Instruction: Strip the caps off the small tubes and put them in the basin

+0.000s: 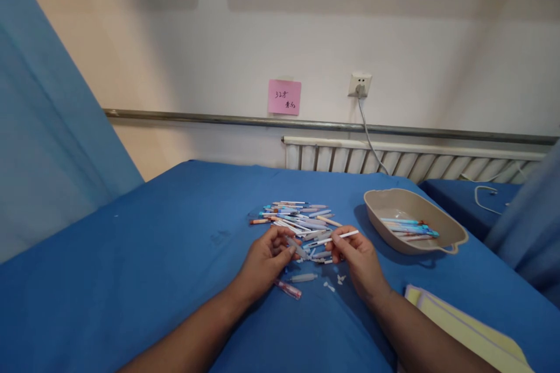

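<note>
On a blue-covered table [153, 256] lies a loose pile of pens and pen parts [295, 218]. My left hand [266, 259] pinches a clear pen barrel [298, 249] at the pile's near edge. My right hand [356, 259] grips a thin white pen refill [339, 237] that points left toward the barrel. A clear cap [303, 277] and a reddish pen [287, 289] lie between my wrists, with small white bits [336, 281] beside my right hand.
A beige oval tray [450, 233] holding several pens stands to the right of the pile. A yellow notebook [468, 329] lies at the near right. Behind the table are a radiator [406, 160], a wall socket with a cable [359, 85] and a pink note [284, 97].
</note>
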`<state>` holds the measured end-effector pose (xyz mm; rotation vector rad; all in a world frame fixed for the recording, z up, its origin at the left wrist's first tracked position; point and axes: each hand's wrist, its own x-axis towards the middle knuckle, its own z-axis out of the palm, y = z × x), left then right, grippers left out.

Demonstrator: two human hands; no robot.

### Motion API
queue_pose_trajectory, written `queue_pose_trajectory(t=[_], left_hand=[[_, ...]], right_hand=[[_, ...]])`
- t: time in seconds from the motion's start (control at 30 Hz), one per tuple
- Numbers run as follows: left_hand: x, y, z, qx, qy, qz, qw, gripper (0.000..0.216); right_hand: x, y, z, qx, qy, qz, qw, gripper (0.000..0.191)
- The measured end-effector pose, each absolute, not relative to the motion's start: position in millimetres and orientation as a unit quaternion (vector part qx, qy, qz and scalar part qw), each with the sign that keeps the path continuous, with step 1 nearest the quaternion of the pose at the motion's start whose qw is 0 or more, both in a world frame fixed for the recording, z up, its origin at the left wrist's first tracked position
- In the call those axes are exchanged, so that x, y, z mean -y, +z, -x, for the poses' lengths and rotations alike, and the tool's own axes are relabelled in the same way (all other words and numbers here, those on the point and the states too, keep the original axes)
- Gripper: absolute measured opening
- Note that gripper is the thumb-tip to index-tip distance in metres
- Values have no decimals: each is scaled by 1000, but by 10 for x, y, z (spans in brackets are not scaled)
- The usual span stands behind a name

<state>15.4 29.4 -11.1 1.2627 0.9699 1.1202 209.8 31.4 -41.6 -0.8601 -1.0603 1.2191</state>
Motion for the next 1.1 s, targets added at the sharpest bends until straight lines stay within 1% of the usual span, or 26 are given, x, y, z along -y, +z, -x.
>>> queue_pose_trajectory(t=[0.23, 0.57, 0.87, 1.1], left_hand=[[-267, -46, -183, -441, 498, -465, 584, 32], [-309, -93, -144, -408, 496, -402, 653, 35], [-293, -95, -161, -404, 504, -400, 651, 34], [-281, -97, -177, -410, 502, -402, 646, 33]], right_hand=[[-295, -420, -2126, 445, 553, 337, 619, 28], [-305, -413, -2113, 422, 555, 336, 633, 25], [-298, -383, -2124, 398, 550, 331, 656, 23], [-286, -388, -2109, 407, 561, 320, 646, 20]])
